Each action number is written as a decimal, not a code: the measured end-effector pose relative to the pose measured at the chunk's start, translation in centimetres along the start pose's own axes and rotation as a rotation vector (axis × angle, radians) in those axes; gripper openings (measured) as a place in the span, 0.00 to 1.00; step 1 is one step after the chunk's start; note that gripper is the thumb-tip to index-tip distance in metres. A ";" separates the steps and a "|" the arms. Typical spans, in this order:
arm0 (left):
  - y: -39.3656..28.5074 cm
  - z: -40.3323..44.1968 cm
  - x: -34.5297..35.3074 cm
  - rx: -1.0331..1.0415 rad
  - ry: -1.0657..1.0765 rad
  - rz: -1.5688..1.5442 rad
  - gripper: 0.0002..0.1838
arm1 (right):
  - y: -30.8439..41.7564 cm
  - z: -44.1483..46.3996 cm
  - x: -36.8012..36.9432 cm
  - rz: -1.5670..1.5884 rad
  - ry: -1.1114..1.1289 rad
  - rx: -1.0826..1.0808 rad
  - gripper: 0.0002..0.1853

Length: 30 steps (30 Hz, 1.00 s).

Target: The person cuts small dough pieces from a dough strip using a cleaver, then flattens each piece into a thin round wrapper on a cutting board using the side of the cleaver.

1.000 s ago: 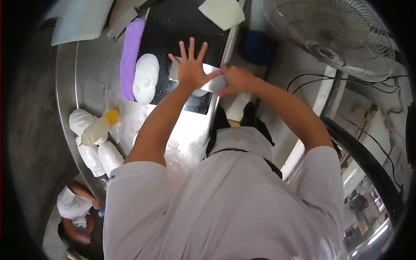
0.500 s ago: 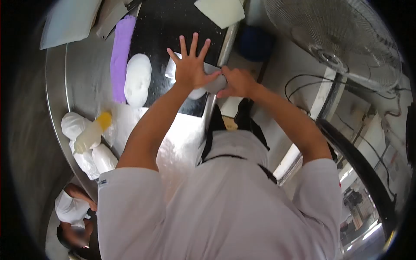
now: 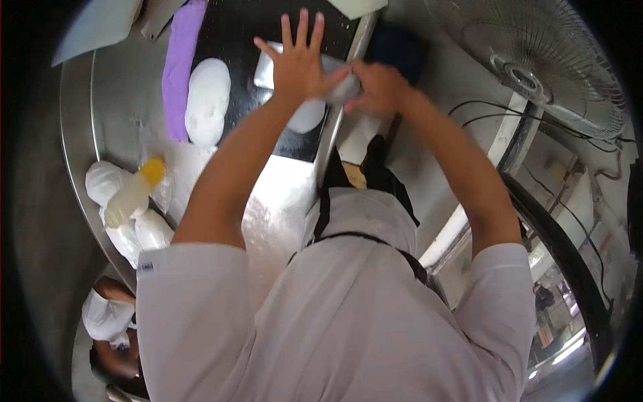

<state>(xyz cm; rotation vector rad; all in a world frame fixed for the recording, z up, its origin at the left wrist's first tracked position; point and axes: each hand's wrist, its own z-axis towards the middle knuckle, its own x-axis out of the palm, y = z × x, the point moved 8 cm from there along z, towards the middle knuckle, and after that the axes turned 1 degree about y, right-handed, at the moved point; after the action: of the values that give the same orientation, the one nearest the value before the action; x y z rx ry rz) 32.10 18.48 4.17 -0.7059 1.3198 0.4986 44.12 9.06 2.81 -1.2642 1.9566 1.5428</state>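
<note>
My left hand is spread wide over a shiny metal blade above the black board. At the board's right edge my right hand wraps round the greyish end of the metal tool. Beneath the left wrist a round white lump shows on the black board. An oval white dough-like mass lies at the board's left side, beside a rolled purple cloth.
A bottle with a yellow cap rests on white wrapped bundles at the left. Another person is at the lower left. A fan stands at the upper right, with black cables below it. A pale sheet lies at the top.
Board, dough and both hands appear higher in the view. More of the round white lump shows under my left wrist. My left hand stays spread and my right hand keeps its hold.
</note>
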 end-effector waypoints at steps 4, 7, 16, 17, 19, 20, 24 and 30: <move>0.8 2.0 -1.2 0.038 -0.118 0.017 0.66 | 0.5 1.1 -1.9 -0.034 -0.122 -0.054 0.46; 0.4 -0.9 -0.1 0.097 -0.041 -0.019 0.67 | 1.5 -1.4 1.0 0.096 -0.029 0.019 0.45; -1.4 4.3 -3.7 0.032 0.245 0.088 0.67 | -1.1 1.8 -2.5 0.002 -0.167 -0.003 0.47; -0.9 4.8 -3.7 0.063 0.256 0.109 0.66 | -0.5 1.4 -2.5 -0.005 -0.175 -0.007 0.47; 1.0 0.9 -0.8 0.280 -0.021 -0.002 0.62 | 1.7 0.2 0.5 0.078 -0.067 0.018 0.48; 1.2 -2.0 -1.0 0.350 -0.038 -0.100 0.62 | 2.8 -1.1 2.1 0.077 -0.044 0.008 0.49; 0.9 -1.6 -0.9 0.397 0.028 -0.126 0.59 | 1.6 -1.3 3.5 0.114 -0.148 0.006 0.48; -0.2 3.6 -2.9 0.408 0.307 0.069 0.65 | 3.0 -0.6 0.7 0.017 -0.159 0.119 0.51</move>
<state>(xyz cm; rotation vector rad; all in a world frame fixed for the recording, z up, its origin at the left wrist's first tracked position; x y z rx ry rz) 34.14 21.12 7.42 -0.4057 1.6758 0.1657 41.42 8.26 4.31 -1.0468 1.9299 1.4637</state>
